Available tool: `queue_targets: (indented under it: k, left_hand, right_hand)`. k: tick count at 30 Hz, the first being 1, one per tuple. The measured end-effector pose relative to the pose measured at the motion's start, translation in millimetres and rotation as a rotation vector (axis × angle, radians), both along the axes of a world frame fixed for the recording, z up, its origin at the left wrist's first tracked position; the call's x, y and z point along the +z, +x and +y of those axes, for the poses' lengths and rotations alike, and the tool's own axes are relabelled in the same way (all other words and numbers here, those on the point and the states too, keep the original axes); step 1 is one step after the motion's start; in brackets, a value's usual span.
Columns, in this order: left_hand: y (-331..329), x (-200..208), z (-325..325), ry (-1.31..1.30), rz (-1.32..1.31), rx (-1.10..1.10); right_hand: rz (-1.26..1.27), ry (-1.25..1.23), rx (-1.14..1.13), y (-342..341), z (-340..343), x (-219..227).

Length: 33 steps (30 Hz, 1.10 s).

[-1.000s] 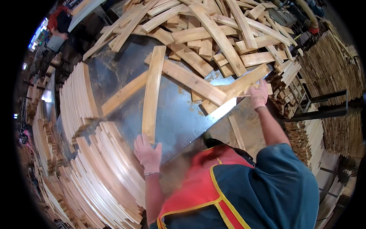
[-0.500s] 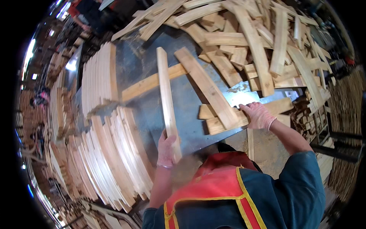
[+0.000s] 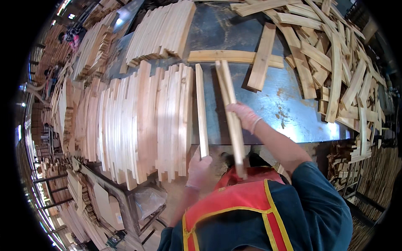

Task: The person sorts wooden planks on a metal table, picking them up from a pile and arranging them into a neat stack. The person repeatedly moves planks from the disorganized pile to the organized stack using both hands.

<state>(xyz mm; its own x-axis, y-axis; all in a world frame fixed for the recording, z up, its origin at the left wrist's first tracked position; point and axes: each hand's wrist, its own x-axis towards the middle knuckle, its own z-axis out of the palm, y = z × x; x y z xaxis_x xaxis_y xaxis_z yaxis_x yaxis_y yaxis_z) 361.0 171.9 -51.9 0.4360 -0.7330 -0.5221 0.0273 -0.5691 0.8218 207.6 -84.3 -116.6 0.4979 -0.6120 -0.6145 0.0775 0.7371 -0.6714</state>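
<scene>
My left hand point(image 3: 199, 169), in a pale glove, is closed round the near end of a narrow wooden board point(image 3: 202, 111). That board stands on edge beside the row of stacked boards. My right hand point(image 3: 243, 116), gloved too, grips what look like two wooden boards point(image 3: 231, 121) pressed together, pointing away from me over the table's front edge; their near ends are blurred. Farther off, a loose plank point(image 3: 262, 58) lies across a longer flat plank point(image 3: 222, 56).
A long row of boards on edge point(image 3: 125, 121) fills the left side, with another stack point(image 3: 161, 31) behind it. A jumbled pile of planks point(image 3: 335, 62) covers the right of the metal table point(image 3: 272, 113). A metal frame point(image 3: 125, 201) stands at the lower left.
The view has swung left. My right hand has lifted boards from the table's near right edge and brought them leftward. The left hand's board is now nearer the row.
</scene>
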Motion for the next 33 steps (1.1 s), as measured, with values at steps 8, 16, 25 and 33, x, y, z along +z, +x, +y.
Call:
queue_targets:
  k: [8, 16, 25, 33]
  left_hand:
    - [30.2, -0.5, -17.2, 0.152, -1.2, -0.524]
    - [28.2, -19.3, -30.6, 0.294, -1.307, -0.594]
    - [-44.4, -10.3, -119.3, 0.001, -1.17, -0.68]
    - [-142.6, -58.1, -200.2, 0.322, -1.088, -0.623]
  right_hand:
    - [0.375, -0.282, 0.526, 129.3, -4.2, 15.0]
    - [1.49, -0.947, -0.064, -20.5, -114.3, 28.9]
    - [0.953, -1.322, -0.15, -179.4, -23.1, 64.5]
    - [1.915, -0.517, -0.265, -520.5, -171.1, 78.8]
